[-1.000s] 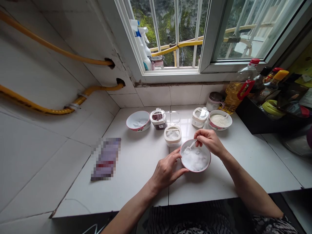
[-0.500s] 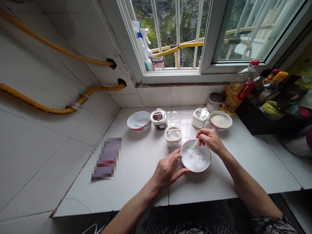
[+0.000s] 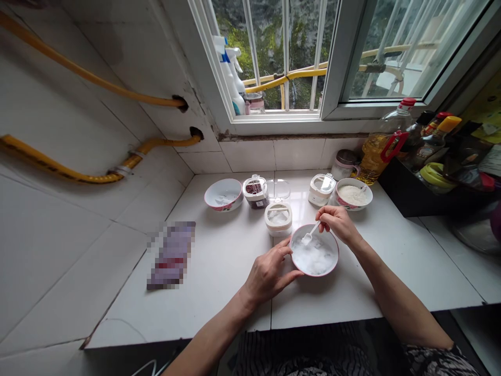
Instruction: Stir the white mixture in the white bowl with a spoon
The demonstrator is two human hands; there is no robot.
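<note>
Curving around the near-left rim of a pink-edged bowl (image 3: 331, 241), the left hand (image 3: 268, 269) is steadying it, thumb and fingers spread along its side, at the lower centre of the frame. The right hand (image 3: 337, 224) is pinching the handle of one white plastic spoon (image 3: 312, 233), whose scoop is resting among white granules (image 3: 319, 258) in that bowl. Compared with a second ago, scoop and hand are sitting slightly farther right; the bowl is keeping its place.

Beyond, three squarish canisters are standing mid-frame: one (image 3: 278, 228) just behind the bowl, one with dark red contents (image 3: 255, 199) farther back to the left, one (image 3: 321, 197) to the right. Two more bowls are flanking them, making three: one at centre left (image 3: 230, 186), one with pale grains (image 3: 348, 205) at centre right. Behind that, one dark-lidded jar (image 3: 346, 158) and one red-handled oil bottle (image 3: 372, 151) are standing. Farthest, at upper centre, two spray bottles (image 3: 237, 99) are standing by the window.
</note>
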